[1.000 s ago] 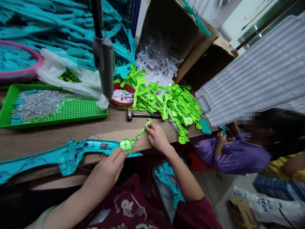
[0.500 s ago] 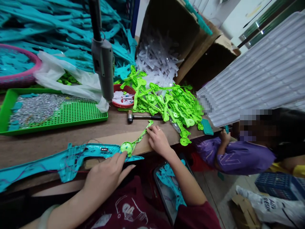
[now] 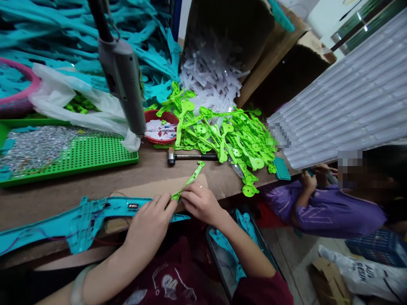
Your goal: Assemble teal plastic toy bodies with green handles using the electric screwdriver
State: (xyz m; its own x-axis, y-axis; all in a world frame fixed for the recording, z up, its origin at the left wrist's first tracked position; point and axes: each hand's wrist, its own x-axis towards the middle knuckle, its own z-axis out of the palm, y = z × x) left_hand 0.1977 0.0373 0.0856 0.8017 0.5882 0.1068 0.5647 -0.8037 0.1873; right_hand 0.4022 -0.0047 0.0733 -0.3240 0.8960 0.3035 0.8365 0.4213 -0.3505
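Observation:
A slender lime-green plastic piece [image 3: 193, 174] rests near the table's front edge, its lower round end hidden by fingers. My left hand [image 3: 151, 220] covers that end with closed fingers. On the piece's right side, my right hand [image 3: 200, 201], wearing a ring, pinches it lower down. Beneath and left of my hands lies a long turquoise shell [image 3: 83, 220] with wires and a small metal spring-like part [image 3: 132, 206]. A hammer [image 3: 190, 156] lies behind the green piece.
A grey power driver [image 3: 124, 80] hangs at the left above a green tray [image 3: 95, 154]. Behind are a red basket [image 3: 160, 140], a heap of green parts [image 3: 219, 135] and cartons [image 3: 267, 63]. At right sits a person in purple [image 3: 340, 212].
My left hand has closed over the green piece's round end, and my right hand has slid down the piece toward it. The whole view has shifted slightly.

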